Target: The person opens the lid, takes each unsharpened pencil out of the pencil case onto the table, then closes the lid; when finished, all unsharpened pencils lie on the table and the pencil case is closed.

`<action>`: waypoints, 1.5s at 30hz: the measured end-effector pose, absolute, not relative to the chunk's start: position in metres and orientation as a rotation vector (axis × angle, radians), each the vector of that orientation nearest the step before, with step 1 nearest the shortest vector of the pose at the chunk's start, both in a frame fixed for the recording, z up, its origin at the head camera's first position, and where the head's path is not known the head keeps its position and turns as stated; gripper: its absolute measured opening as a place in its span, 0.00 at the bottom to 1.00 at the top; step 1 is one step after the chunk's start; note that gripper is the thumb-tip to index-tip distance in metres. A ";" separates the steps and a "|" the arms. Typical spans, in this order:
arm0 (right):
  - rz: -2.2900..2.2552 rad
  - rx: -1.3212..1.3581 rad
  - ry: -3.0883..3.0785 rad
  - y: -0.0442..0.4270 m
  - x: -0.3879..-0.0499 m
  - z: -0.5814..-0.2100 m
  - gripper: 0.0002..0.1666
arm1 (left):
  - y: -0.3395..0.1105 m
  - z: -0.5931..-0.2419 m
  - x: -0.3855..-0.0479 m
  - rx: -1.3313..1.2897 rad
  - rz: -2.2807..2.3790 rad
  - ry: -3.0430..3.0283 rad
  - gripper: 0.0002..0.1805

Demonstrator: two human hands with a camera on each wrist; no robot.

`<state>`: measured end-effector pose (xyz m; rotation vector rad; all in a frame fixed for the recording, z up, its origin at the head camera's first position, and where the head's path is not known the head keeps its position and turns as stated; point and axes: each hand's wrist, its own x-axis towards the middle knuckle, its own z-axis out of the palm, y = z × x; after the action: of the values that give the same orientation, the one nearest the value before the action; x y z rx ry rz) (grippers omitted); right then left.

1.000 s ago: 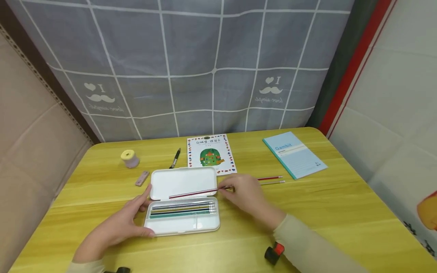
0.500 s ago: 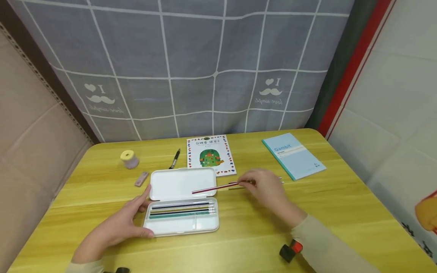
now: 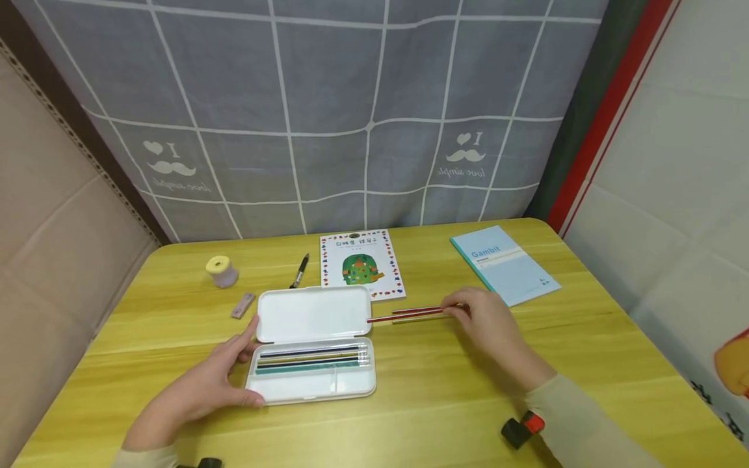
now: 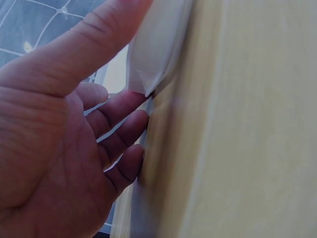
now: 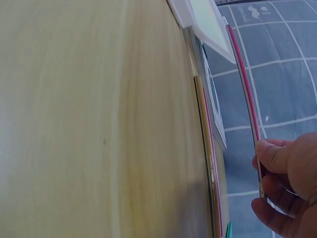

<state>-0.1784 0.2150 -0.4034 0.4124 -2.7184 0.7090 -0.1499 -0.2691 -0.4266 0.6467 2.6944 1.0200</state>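
A white pencil case [image 3: 304,389] lies with its lid [image 3: 316,312] folded back, several pencils [image 3: 310,359] in its long compartment. My left hand [image 3: 205,383] holds its left end, thumb at the front corner and index finger beside the lid; the left wrist view shows the other fingers bent behind the corner. My right hand [image 3: 488,322] pinches a red striped pencil [image 5: 246,84] near one end, raised off the table. Its far tip reaches the lid's right edge in the head view. Below it on the table lie a gold pencil [image 5: 205,124] and another red pencil [image 5: 214,144].
Behind the case are a picture book [image 3: 361,266], a black pen [image 3: 300,270], a pink eraser [image 3: 242,305] and a yellow-capped jar [image 3: 222,272]. A blue notebook [image 3: 506,265] lies at the back right. A grey checked curtain [image 3: 328,130] hangs behind the table.
My right hand has moved to the right, drawing the red pencil from over the lid to above the two pencils on the table. My left hand stays at the case.
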 end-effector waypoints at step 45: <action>0.573 0.334 -2.845 0.248 -0.173 -0.421 0.03 | -0.270 -0.427 -0.153 0.678 1.046 2.669 0.75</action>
<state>-0.1730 0.2481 -0.4215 0.3337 -2.8447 0.5734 -0.1525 -0.2702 -0.4272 0.6783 2.6695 1.0456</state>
